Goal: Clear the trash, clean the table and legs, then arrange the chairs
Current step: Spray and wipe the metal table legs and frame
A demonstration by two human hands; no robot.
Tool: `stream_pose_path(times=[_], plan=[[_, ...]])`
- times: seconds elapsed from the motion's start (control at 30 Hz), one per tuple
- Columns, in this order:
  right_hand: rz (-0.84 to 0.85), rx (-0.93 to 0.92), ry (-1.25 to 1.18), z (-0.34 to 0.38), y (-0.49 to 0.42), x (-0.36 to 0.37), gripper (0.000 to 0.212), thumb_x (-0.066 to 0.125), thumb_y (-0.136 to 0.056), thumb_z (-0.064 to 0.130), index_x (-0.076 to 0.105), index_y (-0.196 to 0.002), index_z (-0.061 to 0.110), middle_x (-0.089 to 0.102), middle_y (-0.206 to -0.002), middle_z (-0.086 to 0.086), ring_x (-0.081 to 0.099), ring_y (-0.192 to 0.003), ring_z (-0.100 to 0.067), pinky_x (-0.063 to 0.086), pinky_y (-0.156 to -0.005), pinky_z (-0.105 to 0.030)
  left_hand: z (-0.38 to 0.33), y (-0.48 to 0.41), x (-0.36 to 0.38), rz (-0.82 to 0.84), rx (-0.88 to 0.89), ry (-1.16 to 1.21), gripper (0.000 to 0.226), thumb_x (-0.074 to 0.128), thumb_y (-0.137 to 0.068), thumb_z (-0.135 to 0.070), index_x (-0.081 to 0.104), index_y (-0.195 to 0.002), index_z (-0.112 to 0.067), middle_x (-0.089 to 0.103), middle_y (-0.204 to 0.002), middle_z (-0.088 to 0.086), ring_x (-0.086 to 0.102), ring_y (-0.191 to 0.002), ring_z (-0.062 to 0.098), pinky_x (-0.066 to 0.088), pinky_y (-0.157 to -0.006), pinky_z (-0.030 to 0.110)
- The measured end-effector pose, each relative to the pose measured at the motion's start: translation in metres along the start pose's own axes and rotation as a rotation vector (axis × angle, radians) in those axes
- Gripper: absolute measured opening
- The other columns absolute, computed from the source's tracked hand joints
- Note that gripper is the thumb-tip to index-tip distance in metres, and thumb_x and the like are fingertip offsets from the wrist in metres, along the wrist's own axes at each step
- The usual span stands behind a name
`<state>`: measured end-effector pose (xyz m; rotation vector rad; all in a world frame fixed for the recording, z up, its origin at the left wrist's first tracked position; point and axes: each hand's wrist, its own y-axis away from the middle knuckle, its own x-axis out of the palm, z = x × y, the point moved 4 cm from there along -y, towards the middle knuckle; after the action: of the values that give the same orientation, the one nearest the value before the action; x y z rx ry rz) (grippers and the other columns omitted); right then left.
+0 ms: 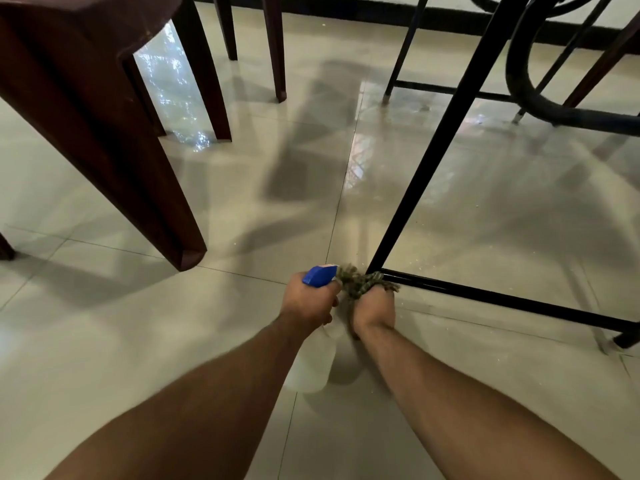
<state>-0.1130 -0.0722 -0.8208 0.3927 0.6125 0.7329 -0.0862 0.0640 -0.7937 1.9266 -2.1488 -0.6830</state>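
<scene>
1. Your left hand (306, 303) grips a blue-headed spray bottle (318, 276).
2. Your right hand (374, 308) clutches a cloth (360, 283) against the black table leg (450, 133), at its foot.
3. Glossy beige floor tiles (242, 220); brown chair (86, 98) on the left.

Overall level: moderate, even indoor light; no lamp in your view.
Source: daylight from the far side, mirrored in the glossy floor (104, 341).
Glare: a sparkling white patch far left between the chair legs (204, 81); a paler streak at far centre, left of the table leg (448, 133).
Shadows: soft-edged grey bands across the centre tiles; a darker one near left under the chair.
Blur: your spray bottle (313, 358) has a clear body that melts into the tiles; the cloth (360, 284) shows no weave.
Distortion: straight legs lean at the edges; your forearms swell near the bottom.
</scene>
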Motion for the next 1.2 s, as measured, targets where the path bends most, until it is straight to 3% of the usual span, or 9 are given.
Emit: stream_pose_path(times=[0.17,0.3,0.47,0.67,0.77,0.83,0.9,0.97,1.2], plan=[[-0.085,-0.036,0.145,0.014,0.000,0.007,0.025,0.058,-0.095,0.010,0.063,-0.117,-0.001,0.066,-0.116,-0.016,0.062,-0.086,-0.025,0.048,-0.064,-0.025,-0.003,-0.001,-0.005,-0.018,0.015,-0.005,0.020,0.068,-0.091,-0.015,0.063,-0.104,-0.001,0.065,-0.080,0.017,0.054,-0.049,0.018,0.047,-0.043,0.022],[0.064,-0.158,0.312,0.009,-0.002,0.006,0.036,0.046,-0.101,0.010,0.048,-0.134,-0.006,0.053,-0.137,-0.019,0.055,-0.120,-0.033,0.045,-0.083,-0.021,0.002,0.007,0.000,0.013,-0.007,-0.003,0.026,0.069,-0.090,-0.015,0.062,-0.110,0.000,0.063,-0.081,0.017,0.053,-0.050,0.016,0.046,-0.043,0.021],[0.101,-0.323,0.272,-0.001,-0.015,-0.047,0.025,0.057,-0.096,0.022,0.062,-0.117,0.009,0.069,-0.110,-0.011,0.065,-0.098,-0.029,0.045,-0.077,-0.026,0.001,0.009,0.014,0.085,0.000,-0.057,0.028,0.069,-0.091,-0.018,0.060,-0.115,-0.006,0.065,-0.082,0.012,0.056,-0.055,0.014,0.047,-0.046,0.019],[-0.342,-0.106,-0.069,-0.026,-0.051,-0.161,0.042,0.070,-0.088,0.016,0.053,-0.124,0.002,0.065,-0.116,-0.025,0.062,-0.108,-0.042,0.048,-0.091,-0.038,-0.005,0.020,0.061,0.146,0.038,-0.189,0.013,0.068,-0.090,-0.015,0.065,-0.097,-0.005,0.063,-0.075,0.011,0.053,-0.049,0.012,0.047,-0.043,0.019],[-0.450,-0.274,-0.148,-0.012,-0.071,-0.206,0.052,0.073,-0.079,0.005,0.055,-0.128,0.002,0.061,-0.128,-0.019,0.060,-0.117,-0.035,0.044,-0.099,-0.020,-0.007,0.029,0.096,0.207,0.037,-0.212,0.018,0.069,-0.089,-0.016,0.063,-0.101,-0.003,0.062,-0.076,0.011,0.053,-0.051,0.012,0.048,-0.044,0.018],[-0.427,-0.454,0.082,0.004,-0.078,-0.215,0.056,0.070,-0.077,0.001,0.053,-0.131,0.003,0.050,-0.136,-0.016,0.057,-0.116,-0.034,0.043,-0.096,-0.018,-0.010,0.034,0.121,0.262,0.055,-0.242,0.020,0.070,-0.088,-0.017,0.063,-0.098,-0.002,0.062,-0.076,0.011,0.053,-0.051,0.012,0.048,-0.045,0.019],[-0.274,-0.652,0.586,0.017,-0.077,-0.207,0.053,0.066,-0.082,0.009,0.052,-0.133,0.013,0.040,-0.138,-0.013,0.052,-0.115,-0.035,0.051,-0.094,-0.038,-0.014,0.039,0.144,0.299,0.076,-0.275,0.020,0.071,-0.087,-0.020,0.064,-0.096,-0.003,0.065,-0.075,0.011,0.054,-0.049,0.012,0.047,-0.045,0.019],[-0.066,-0.837,0.989,0.019,-0.077,-0.199,0.055,0.058,-0.088,0.014,0.048,-0.141,0.025,0.038,-0.142,-0.009,0.040,-0.124,-0.031,0.049,-0.098,-0.043,-0.020,0.041,0.164,0.306,0.091,-0.301,0.017,0.071,-0.087,-0.021,0.066,-0.095,-0.007,0.067,-0.075,0.010,0.055,-0.048,0.011,0.045,-0.044,0.018],[-0.045,-0.891,1.236,0.011,-0.123,-0.275,0.059,0.048,-0.093,0.021,0.034,-0.151,0.029,0.043,-0.146,-0.003,0.036,-0.127,-0.028,0.040,-0.108,-0.041,-0.063,0.045,0.230,0.344,0.173,-0.232,0.009,0.069,-0.090,-0.014,0.068,-0.093,-0.006,0.064,-0.072,0.011,0.051,-0.043,0.011,0.049,-0.046,0.025]])
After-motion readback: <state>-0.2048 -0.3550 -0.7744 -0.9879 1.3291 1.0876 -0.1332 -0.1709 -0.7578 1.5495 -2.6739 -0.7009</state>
